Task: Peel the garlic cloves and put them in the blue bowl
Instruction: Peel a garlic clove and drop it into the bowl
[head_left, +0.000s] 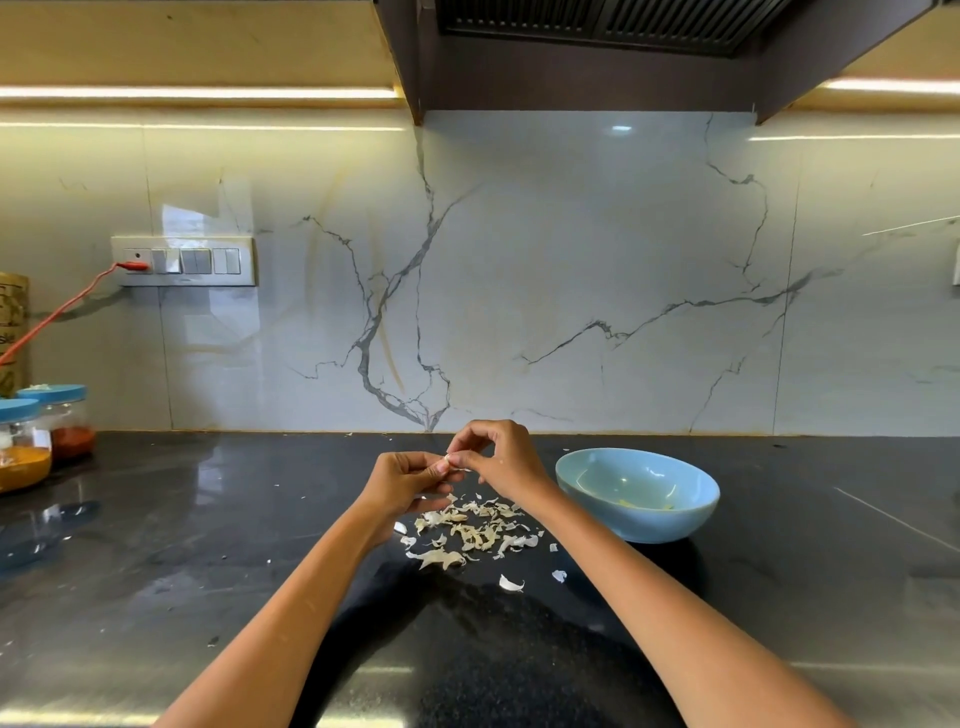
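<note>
Step in hand: peeling, mid-clove. Both hands are raised above the dark surface, meeting at the fingertips just left of the blue bowl.

Left hand: fingers curled, pinching a garlic clove at its tips. Only a small pale patch of the clove shows between the fingers; how much skin is left on it cannot be told.

Right hand: thumb and forefinger pinched at the same clove from the right, the other fingers arched above. It looks to be pulling at a flake of skin, though the flake itself is too small to make out.

Peel pile: papery scraps scattered on the surface directly below the hands, near side of the bowl's left edge. One larger white piece lies apart, nearer the camera; clove or thick skin, cannot tell.

Bowl contents: a few pale yellowish bits at the bottom, probably peeled cloves. The amount of peel suggests the task is well along.

Far left: two jars with blue lids, holding orange and red powders. Not involved.

Next move, judged: strip the remaining skin with the right hand and let it fall on the pile. Then carry the bare clove a short way right and drop it over the bowl rim, keeping loose skin out.
</note>
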